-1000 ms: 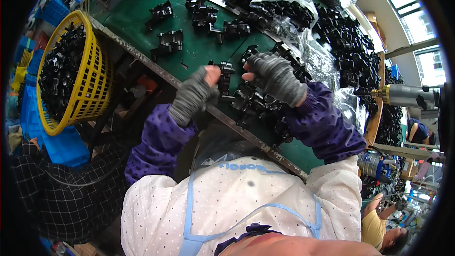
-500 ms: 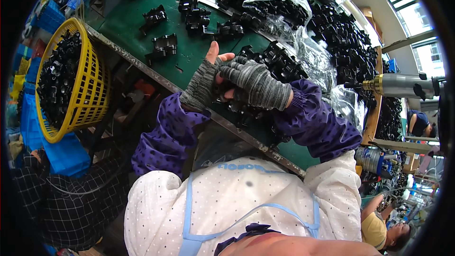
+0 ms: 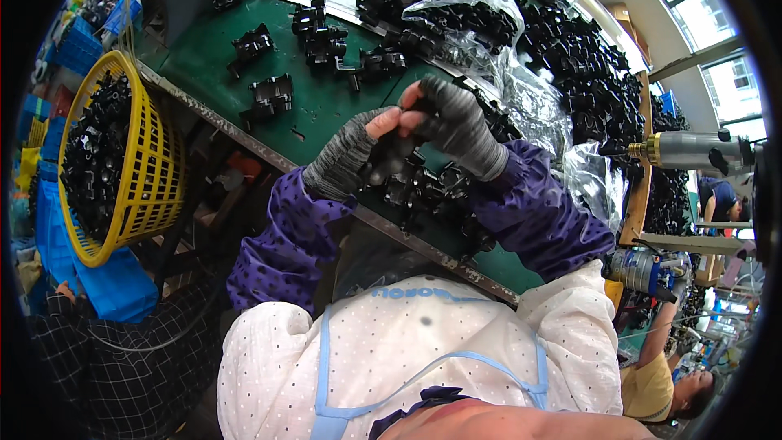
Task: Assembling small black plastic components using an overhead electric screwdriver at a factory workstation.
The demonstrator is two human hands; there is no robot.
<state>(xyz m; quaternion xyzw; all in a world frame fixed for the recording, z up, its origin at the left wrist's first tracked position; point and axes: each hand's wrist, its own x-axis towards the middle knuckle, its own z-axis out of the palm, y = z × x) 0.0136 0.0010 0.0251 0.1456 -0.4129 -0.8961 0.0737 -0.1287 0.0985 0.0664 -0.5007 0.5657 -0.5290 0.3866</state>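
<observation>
My left hand (image 3: 346, 155) and my right hand (image 3: 460, 126), both in grey fingerless gloves, meet above the green table (image 3: 326, 110). Their fingers are bent and the fingertips come together; whatever may be between them is hidden. Beneath and beside my right hand lies a cluster of black moulded plastic parts (image 3: 428, 187). Left of my hands, a black part (image 3: 271, 96) and another black part (image 3: 252, 45) lie apart on the table. Several more black parts (image 3: 319, 37) sit together beyond my left hand.
A yellow basket (image 3: 159, 171) full of small black pieces stands left of the table's metal edge (image 3: 220, 121), above a blue bin (image 3: 122, 281). Clear plastic bags (image 3: 533, 106) and heaped black parts (image 3: 582, 73) lie far right, near a silver cylindrical tool (image 3: 688, 151). Other people are at both sides.
My right hand has turned and drawn off the left, from lying across it to meeting it at the fingertips. My left thumb, raised before, is now bent in toward the right fingers.
</observation>
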